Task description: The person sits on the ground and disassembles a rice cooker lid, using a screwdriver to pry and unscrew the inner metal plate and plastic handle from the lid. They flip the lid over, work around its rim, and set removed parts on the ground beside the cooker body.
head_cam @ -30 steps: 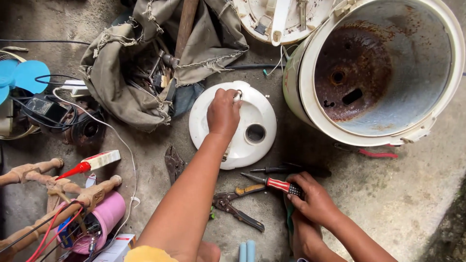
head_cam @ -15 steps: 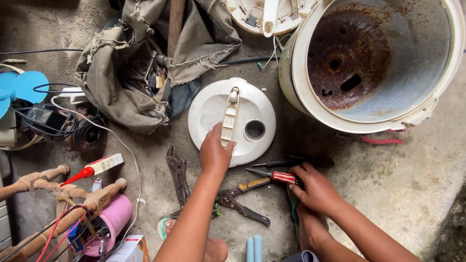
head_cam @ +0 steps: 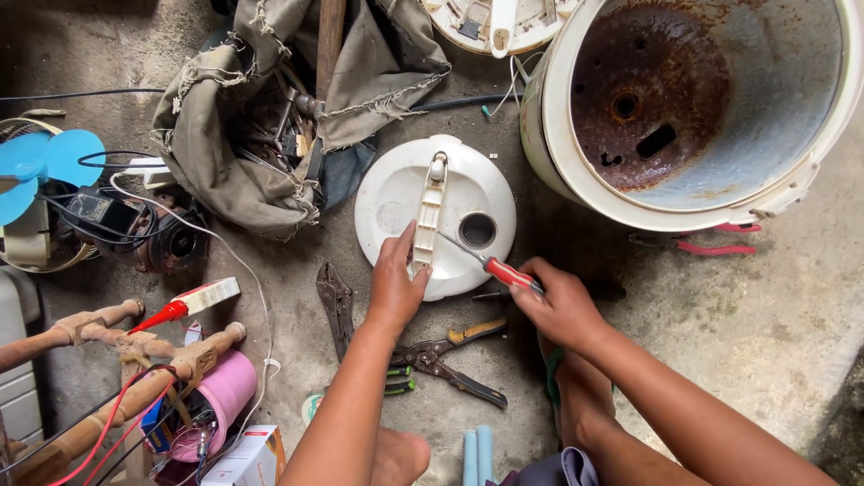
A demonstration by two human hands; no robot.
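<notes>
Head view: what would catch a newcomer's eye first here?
Probably the big rusty drum lying on its side at top right, its base brown with corrosion. In the centre, the left hand steadies a round white lid on the concrete while the right hand angles a red-handled screwdriver at its cream handle strip.

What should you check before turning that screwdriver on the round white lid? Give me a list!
1. Left hand steadies the white lid: ok, fingers rest on its near edge beside the cream bar.
2. Right hand grips the screwdriver: ok, closed around the red handle.
3. Tip seated in a screw: cannot tell, the tip meets the bar but no screw head shows.
4. Left fingers away from the tip: not ok, they sit close beside it.
5. Lid lies flat on the floor: ok.
6. Pliers out of the way: ok, they lie on the floor between the arms, apart from the lid.
</notes>
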